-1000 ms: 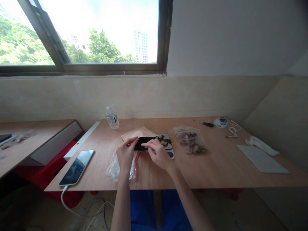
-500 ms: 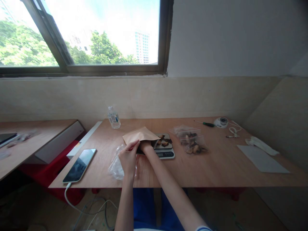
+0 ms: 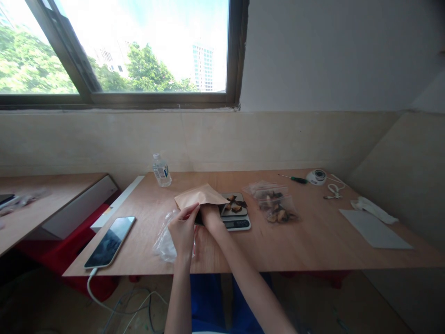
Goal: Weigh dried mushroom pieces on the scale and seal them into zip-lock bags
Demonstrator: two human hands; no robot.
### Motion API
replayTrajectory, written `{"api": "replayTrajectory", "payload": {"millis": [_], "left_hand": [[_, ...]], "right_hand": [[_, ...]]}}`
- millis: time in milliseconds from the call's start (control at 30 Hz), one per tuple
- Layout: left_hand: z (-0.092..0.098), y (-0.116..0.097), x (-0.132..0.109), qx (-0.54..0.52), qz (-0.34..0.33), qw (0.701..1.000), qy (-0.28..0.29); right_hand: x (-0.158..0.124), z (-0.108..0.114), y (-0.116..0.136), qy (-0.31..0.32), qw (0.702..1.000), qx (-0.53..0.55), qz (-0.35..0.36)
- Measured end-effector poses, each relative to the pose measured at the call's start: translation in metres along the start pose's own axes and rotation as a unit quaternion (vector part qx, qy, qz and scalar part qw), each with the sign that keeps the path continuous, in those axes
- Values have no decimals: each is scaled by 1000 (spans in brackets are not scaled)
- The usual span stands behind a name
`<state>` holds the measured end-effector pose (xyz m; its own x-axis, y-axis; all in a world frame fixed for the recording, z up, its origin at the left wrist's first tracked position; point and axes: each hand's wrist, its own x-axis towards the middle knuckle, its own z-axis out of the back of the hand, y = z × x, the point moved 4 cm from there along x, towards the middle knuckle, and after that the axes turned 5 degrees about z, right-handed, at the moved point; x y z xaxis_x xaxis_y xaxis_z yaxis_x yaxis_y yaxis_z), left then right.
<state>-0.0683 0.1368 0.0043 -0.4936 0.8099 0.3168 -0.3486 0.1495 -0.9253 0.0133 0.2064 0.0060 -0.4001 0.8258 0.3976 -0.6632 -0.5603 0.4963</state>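
A brown paper bag lies with its opening towards me, partly over a kitchen scale. My left hand pinches the edge of the bag's mouth. My right hand reaches into the opening, its fingers hidden inside. Several dark dried slices rest on the scale's plate. Under and beside my left hand is a crumpled clear plastic bag. Clear zip bags holding dried brown pieces lie to the right of the scale.
A bottle stands at the back; a phone with a cable lies at the left. Towards the right are a screwdriver, a white camera, a white sheet and a white cloth.
My right hand has drawn slightly back, with more of it showing at the bag's mouth. My left hand keeps its pinch. The whole view has shifted slightly.
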Motion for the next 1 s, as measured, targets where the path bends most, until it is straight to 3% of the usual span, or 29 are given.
{"api": "replayTrajectory", "payload": {"millis": [167, 300, 400, 500, 567, 700, 833, 1000], "left_hand": [[2, 1, 4, -11, 19, 1000, 3], [5, 0, 7, -21, 17, 1000, 1], [10, -1, 10, -15, 13, 1000, -15], [15, -1, 14, -3, 7, 999, -38], [18, -1, 16, 3, 6, 999, -49], [20, 0, 17, 5, 12, 999, -47], [21, 0, 14, 5, 18, 999, -36], [21, 1, 12, 8, 18, 999, -29]], "right_hand": [[-41, 14, 6, 8, 999, -35, -21], [-74, 48, 12, -93, 986, 140, 19], [-97, 63, -7, -128, 953, 275, -14], [-113, 66, -42, -162, 934, 306, -89], [-116, 65, -64, -189, 942, 260, -101], [-105, 51, -86, -187, 975, 115, -27], [-88, 30, -97, -118, 992, -37, -11], [-80, 15, -106, -39, 982, -181, -26]]}}
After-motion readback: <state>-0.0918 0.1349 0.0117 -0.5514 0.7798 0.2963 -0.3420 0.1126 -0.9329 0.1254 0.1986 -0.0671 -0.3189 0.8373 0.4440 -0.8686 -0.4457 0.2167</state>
